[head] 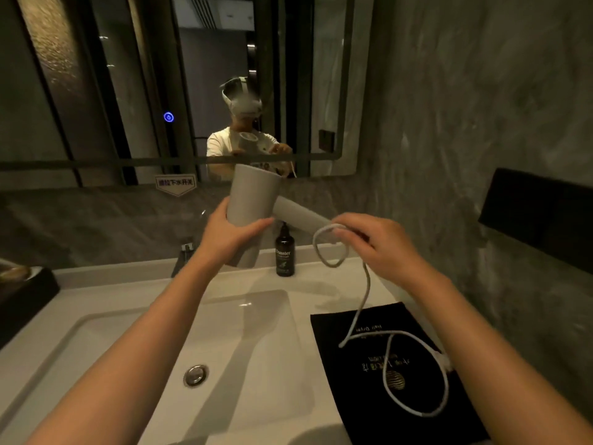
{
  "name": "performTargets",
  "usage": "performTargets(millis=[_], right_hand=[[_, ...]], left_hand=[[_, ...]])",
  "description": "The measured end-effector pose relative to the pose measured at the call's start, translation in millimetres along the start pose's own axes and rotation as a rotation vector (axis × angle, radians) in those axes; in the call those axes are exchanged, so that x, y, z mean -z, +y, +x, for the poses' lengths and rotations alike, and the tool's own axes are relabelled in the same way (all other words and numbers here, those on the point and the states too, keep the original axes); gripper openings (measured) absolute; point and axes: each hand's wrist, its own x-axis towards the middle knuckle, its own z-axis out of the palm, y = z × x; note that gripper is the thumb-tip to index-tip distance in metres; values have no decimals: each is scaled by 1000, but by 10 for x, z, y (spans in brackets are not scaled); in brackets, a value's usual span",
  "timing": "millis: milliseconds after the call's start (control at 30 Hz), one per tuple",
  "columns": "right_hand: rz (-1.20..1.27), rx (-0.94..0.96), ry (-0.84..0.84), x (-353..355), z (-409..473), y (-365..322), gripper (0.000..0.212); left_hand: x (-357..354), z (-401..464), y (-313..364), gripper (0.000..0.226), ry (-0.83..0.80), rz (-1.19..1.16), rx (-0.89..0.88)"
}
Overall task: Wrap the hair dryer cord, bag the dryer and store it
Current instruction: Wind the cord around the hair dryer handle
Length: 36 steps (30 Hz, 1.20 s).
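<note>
While clenched around the grey hair dryer (253,195) barrel above the sink (179,322), left hand (229,234) fingers gripped firmly; right hand (378,248) fingers pinched the cord (365,293) at the handle end — one loop formed, remainder trailing down onto the black bag (362,374). Lay flat on the counter's right edge, gold print partly legible: "Hair Dryer". Read "Dunster" on the dark bottle (285,252) behind — clear basin room left of the bag.

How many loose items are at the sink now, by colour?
Grey: 1, hair dryer with its cord, held in both hands
Black: 2, storage bag and pump bottle
Total: 3
</note>
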Motion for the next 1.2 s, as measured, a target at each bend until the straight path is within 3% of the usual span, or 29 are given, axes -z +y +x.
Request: performTargets(millis=[133, 267, 467, 600, 667, 800, 933, 1067, 1200], right_hand=[[0, -68, -103, 152, 302, 36, 22], [174, -145, -115, 64, 442, 70, 19], [495, -185, 0, -215, 567, 46, 15], [412, -321, 173, -565, 520, 42, 25], [373, -374, 41, -607, 472, 11, 33], [359, -329, -96, -513, 324, -91, 26], [179, -245, -238, -276, 135, -147, 20], [63, -199, -188, 104, 206, -113, 16], [70, -117, 5, 407, 450, -8, 18]], left_hand=[[163, 3, -101, 78, -284, 21, 54], [199, 54, -136, 86, -412, -102, 85], [-3, 66, -36, 60, -502, -379, 69], [-248, 93, 46, 66, -381, -529, 72], [-372, 126, 54, 71, -261, -516, 64], [-550, 205, 113, 69, 5, -432, 44], [-517, 365, 78, 77, 222, -79, -97], [-370, 395, -42, 82, 171, 128, -128], [-218, 338, -64, 76, -82, 202, -161]])
